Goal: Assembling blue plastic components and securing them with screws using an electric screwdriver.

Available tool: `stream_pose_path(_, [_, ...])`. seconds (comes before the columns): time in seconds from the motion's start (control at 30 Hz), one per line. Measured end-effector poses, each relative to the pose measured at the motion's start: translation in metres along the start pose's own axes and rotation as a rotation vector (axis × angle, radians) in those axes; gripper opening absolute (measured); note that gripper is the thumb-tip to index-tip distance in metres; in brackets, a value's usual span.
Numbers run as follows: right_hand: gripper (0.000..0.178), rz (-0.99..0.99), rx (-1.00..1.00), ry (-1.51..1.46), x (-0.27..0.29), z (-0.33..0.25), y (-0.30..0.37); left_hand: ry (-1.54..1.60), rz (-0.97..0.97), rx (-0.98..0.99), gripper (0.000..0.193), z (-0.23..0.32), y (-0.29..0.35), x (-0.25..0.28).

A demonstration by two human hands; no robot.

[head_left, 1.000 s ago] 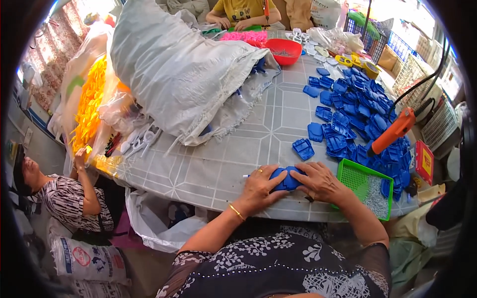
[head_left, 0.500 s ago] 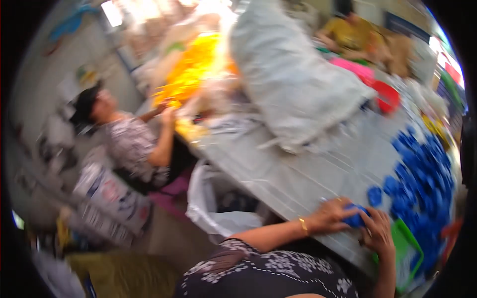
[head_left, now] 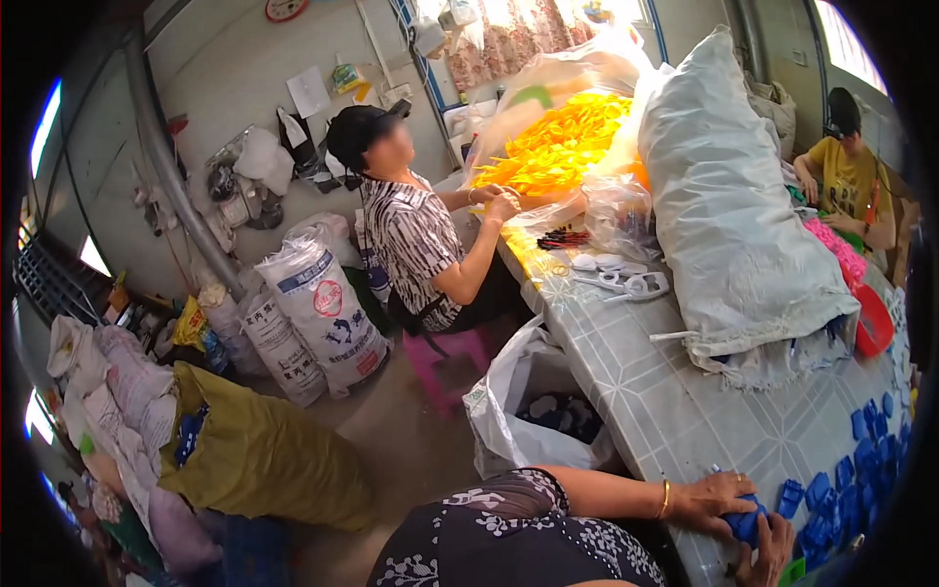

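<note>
At the table's near edge, low on the right, my left hand [head_left: 716, 497] is closed on a blue plastic part [head_left: 748, 520]. My right hand [head_left: 769, 551] curls around the same part from the other side, its fingers bent. The part's exact shape is mostly covered by the fingers. Just beyond them lies a loose heap of blue plastic pieces [head_left: 863, 460], with one piece [head_left: 790, 498] close to my left fingertips. A sliver of a green plastic item [head_left: 795, 570] shows beside my right hand.
A large white woven sack [head_left: 748, 215] lies on the table [head_left: 636, 391]. A co-worker [head_left: 421, 225] handles yellow pieces [head_left: 558, 147]; another person [head_left: 851, 186] sits far right. A white bag with dark pieces [head_left: 499, 421] stands beside the table. An olive sack [head_left: 264, 450] stands left.
My view has swung to the left, so my hands and the blue heap now appear lower and farther right. Both hands stay on the blue part.
</note>
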State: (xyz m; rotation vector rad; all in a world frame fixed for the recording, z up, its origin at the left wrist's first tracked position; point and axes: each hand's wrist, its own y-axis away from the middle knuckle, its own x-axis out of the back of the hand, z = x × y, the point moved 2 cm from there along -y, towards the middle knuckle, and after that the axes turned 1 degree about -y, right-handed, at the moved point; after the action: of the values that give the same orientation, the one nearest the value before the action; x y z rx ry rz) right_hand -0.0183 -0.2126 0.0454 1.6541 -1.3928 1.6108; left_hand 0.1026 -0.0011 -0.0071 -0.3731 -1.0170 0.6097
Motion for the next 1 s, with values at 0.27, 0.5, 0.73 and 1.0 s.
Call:
stream_pose_path(0.27, [0.061,0.139,-0.04,-0.025,-0.018,0.003,0.028,0.004,0.089,-0.087,0.065,-0.005,0.011,-0.026])
stream_pose_path(0.5, [0.069,0.099,-0.087,0.015,-0.009,-0.007,-0.004,0.059,0.019,0.107,0.07,0.003,-0.007,0.019])
stream_pose_path(0.73, [0.059,0.119,-0.126,0.046,-0.008,-0.009,0.0,0.032,0.081,0.056,0.072,0.002,-0.015,0.012])
stream_pose_path(1.0, [0.059,0.055,-0.129,0.036,-0.012,-0.008,0.004,0.118,0.036,0.083,0.072,0.007,-0.012,0.008])
